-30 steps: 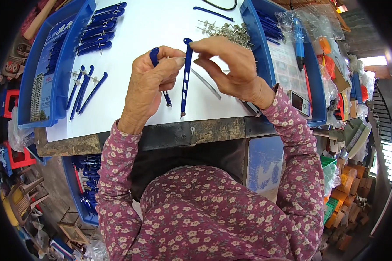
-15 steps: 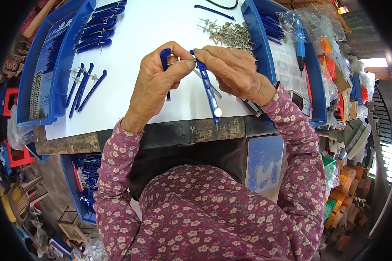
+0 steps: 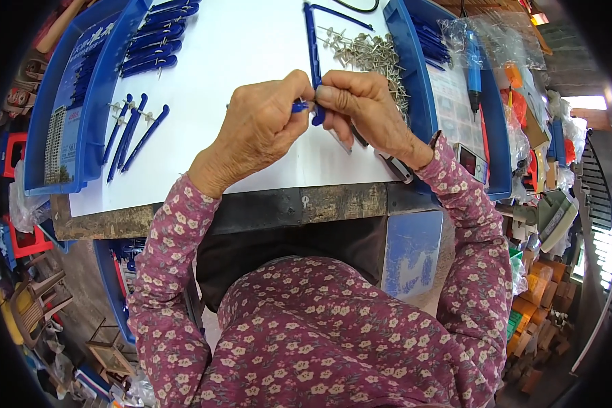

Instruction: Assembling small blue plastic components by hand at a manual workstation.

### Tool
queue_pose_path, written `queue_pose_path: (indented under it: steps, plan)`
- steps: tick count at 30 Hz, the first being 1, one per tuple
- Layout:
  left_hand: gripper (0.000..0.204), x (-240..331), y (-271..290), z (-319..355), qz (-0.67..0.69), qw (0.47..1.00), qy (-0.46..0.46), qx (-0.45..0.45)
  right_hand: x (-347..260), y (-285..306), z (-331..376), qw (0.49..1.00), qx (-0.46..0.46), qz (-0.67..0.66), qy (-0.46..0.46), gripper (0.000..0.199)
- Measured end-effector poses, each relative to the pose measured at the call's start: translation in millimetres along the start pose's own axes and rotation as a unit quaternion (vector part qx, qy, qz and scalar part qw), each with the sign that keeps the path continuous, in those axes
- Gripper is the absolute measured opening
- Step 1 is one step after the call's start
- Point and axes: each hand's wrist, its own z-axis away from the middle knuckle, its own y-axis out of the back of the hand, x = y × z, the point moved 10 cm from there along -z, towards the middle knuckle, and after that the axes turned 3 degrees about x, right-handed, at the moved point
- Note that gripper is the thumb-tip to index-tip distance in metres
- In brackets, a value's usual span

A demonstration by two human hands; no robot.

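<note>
My left hand (image 3: 255, 129) and my right hand (image 3: 370, 112) meet above the white tabletop sheet (image 3: 251, 41). Pinched in the left fingers is a blue plastic piece (image 3: 298, 107), mostly covered by the hand. The right thumb and fingers grip a slim blue plastic strip (image 3: 312, 47) near its rounded near end; its length points away from me. Where the two pieces meet, the fingertips hide the join. Beyond the right hand lies a heap of metal pins with round heads (image 3: 374, 58). Another blue strip (image 3: 347, 17) rests at the far side.
To the left lie several blue strips with pins (image 3: 132, 136) and a row of stacked ones (image 3: 149, 51). Blue trays flank the sheet, left (image 3: 98, 156) and right (image 3: 421, 102). A blue electric screwdriver (image 3: 473, 75) hangs at right. The wooden table edge (image 3: 347, 202) runs before me.
The strip in my right hand has swung round, its long end from toward me to away from me. My left hand has turned and closed in against the right.
</note>
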Motion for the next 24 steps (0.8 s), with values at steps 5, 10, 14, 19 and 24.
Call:
queue_pose_path:
  steps: [5, 10, 14, 19, 24]
  plan:
    - [0.02, 19, -2, -2, -0.098, 0.987, -0.128, 0.021, 28, -4, 0, 0.971, -0.007, -0.189, -0.149, 0.028]
    - [0.023, 19, -13, -2, -0.168, 0.976, -0.141, -0.001, 35, -7, 1, 0.96, -0.004, -0.194, -0.2, 0.032]
    - [0.023, 22, -9, -5, -0.145, 0.981, -0.127, 0.025, 27, -1, -5, 0.98, -0.008, -0.091, -0.176, 0.042]
    - [0.017, 12, -3, -3, -0.048, 0.995, -0.07, 0.051, 25, 8, -7, 0.988, -0.014, -0.014, -0.154, 0.052]
    - [0.007, 1, 1, -1, 0.087, 0.994, 0.026, 0.063, -1, 8, -7, 0.995, -0.018, 0.08, -0.065, 0.057]
